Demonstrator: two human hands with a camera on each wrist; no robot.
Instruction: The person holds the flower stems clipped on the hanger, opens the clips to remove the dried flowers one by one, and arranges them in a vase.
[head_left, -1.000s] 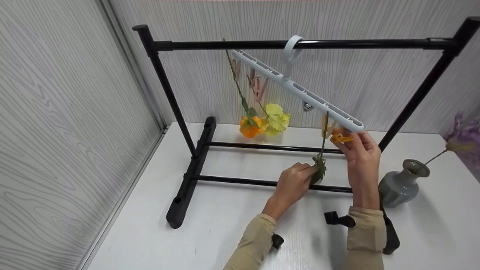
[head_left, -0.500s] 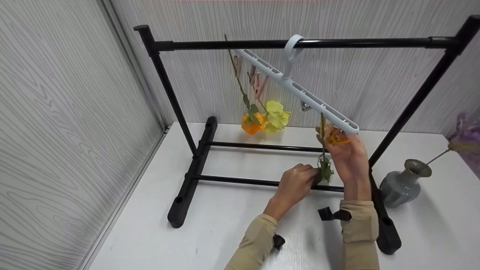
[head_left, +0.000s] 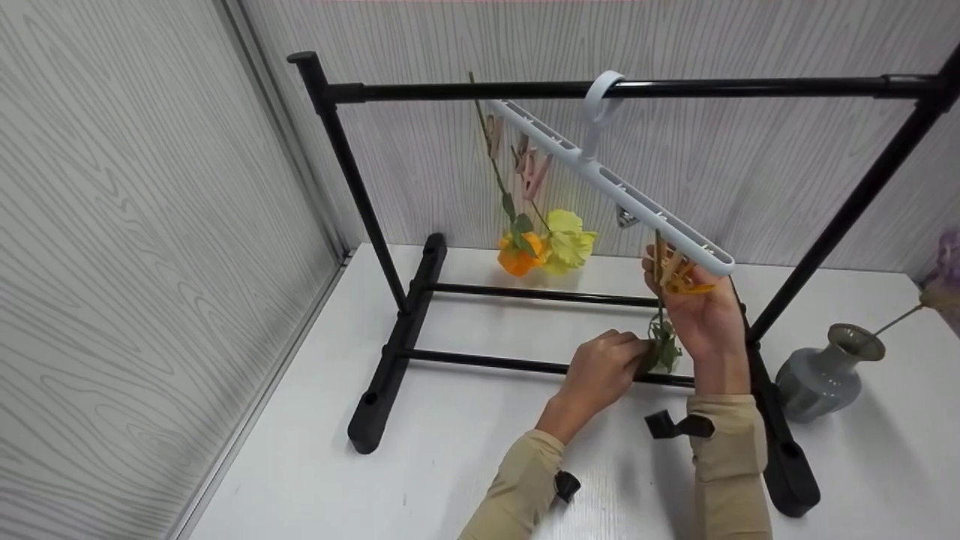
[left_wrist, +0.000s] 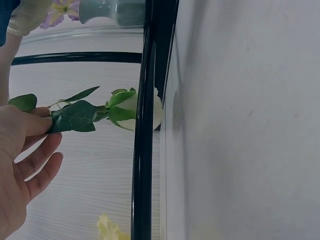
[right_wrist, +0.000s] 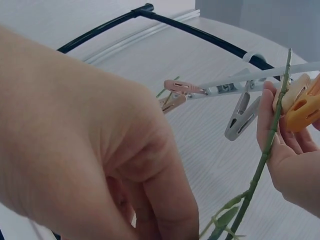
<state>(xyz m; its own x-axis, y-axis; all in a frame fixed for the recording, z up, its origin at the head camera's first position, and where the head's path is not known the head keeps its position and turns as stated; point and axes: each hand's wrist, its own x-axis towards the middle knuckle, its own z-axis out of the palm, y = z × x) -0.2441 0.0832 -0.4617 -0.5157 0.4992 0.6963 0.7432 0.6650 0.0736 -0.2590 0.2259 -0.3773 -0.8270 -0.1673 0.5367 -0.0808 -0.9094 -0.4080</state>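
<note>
My left hand [head_left: 607, 371] pinches the leafy stem of a white rose [left_wrist: 122, 107], which hangs head-down; dark leaves [left_wrist: 75, 117] show beside the fingertips in the left wrist view. Its bare green stem [right_wrist: 262, 165] runs up to the near end of a pale blue clip hanger [head_left: 637, 199]. My right hand [head_left: 705, 315] is raised under that end, palm towards the head camera, its fingers behind a cream clothespin [head_left: 671, 268] and an orange clothespin [head_left: 686, 285]. The thumb is hidden, and I cannot tell whether the hand squeezes a clothespin.
The hanger hooks over the black rack's top rod [head_left: 480, 91]. At its far end pink clothespins [head_left: 534, 174] hold an orange flower [head_left: 520, 255] and a yellow flower [head_left: 568, 244]. A grey clothespin [right_wrist: 242, 115] hangs mid-hanger. A grey vase [head_left: 821, 379] stands right of the rack.
My right hand has shifted from the orange clothespin leftward, its fingers now reaching behind the cream clothespin and the stem. The left hand keeps its pinch on the rose.
</note>
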